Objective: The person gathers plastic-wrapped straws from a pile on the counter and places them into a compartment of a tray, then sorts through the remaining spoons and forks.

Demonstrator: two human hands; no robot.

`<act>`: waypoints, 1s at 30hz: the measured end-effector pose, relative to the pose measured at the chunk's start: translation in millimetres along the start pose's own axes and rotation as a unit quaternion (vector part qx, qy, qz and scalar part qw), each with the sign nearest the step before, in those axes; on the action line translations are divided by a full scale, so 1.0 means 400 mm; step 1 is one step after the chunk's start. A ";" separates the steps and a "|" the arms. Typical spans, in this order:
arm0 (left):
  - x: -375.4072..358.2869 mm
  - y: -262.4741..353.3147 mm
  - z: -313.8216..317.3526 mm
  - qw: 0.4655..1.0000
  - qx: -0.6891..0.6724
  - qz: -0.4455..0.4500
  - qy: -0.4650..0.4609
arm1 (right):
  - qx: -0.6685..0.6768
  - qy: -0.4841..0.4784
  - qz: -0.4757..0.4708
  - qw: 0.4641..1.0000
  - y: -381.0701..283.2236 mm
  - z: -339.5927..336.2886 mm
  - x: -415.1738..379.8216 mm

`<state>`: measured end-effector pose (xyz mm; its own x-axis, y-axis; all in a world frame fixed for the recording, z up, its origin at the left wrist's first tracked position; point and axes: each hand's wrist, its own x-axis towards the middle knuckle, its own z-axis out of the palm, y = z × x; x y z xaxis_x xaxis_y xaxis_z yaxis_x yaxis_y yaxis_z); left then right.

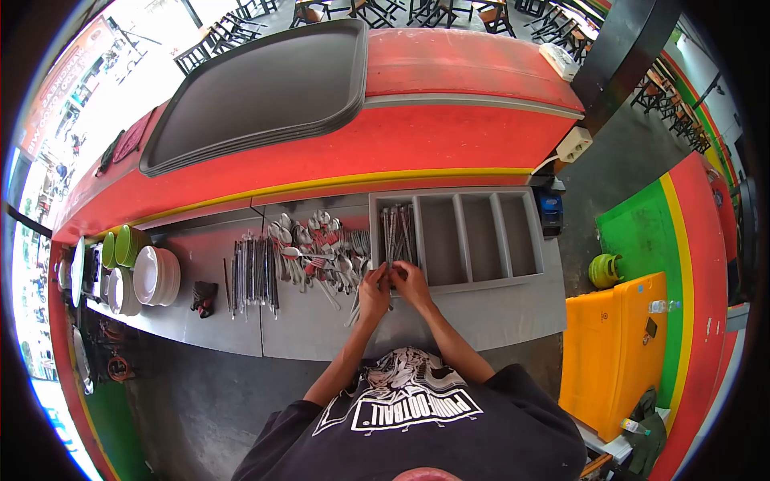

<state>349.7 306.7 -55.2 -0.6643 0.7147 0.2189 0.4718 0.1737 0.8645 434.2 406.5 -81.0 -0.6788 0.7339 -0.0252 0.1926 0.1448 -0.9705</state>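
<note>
My left hand (374, 293) and my right hand (412, 284) meet at the near end of the leftmost compartment of a grey cutlery tray (473, 284). Both have their fingers pinched together; what they grip is mostly hidden, with only a thin dark piece showing between them. In that compartment lies a bundle of long thin sticks (397, 228), dark and silvery, resembling chopsticks. Left of my hands spreads a heap of metal spoons and forks (317, 244), some with red bands. Farther left, similar long thin sticks (255, 274) lie side by side on the steel counter (321, 335).
Stacked white bowls (156, 276) and green bowls (128, 245) stand at the left, near a small dark object (204, 298). Dark serving trays (265, 88) rest on the red ledge (465, 64) above. A blue-black box (550, 212) sits right of the tray. An orange chest (613, 353) stands at right.
</note>
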 end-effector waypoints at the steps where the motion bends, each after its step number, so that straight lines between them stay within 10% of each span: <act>1: -0.002 0.001 0.001 1.000 0.008 0.009 -0.001 | 0.016 -0.010 0.015 1.000 -0.005 -0.008 -0.001; 17: -0.014 -0.015 0.018 0.998 0.019 0.045 -0.027 | 0.002 0.021 0.020 1.000 -0.020 -0.011 0.003; 30: -0.067 -0.047 -0.246 0.984 -0.126 -0.123 0.013 | -0.016 0.233 -0.070 0.970 -0.134 0.124 -0.034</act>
<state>301.7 217.5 -32.8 -0.7567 0.6538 -0.0021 0.1386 0.1636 0.9767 398.0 355.6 -40.6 -0.3080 0.9245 0.2248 0.1486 0.2801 -0.9484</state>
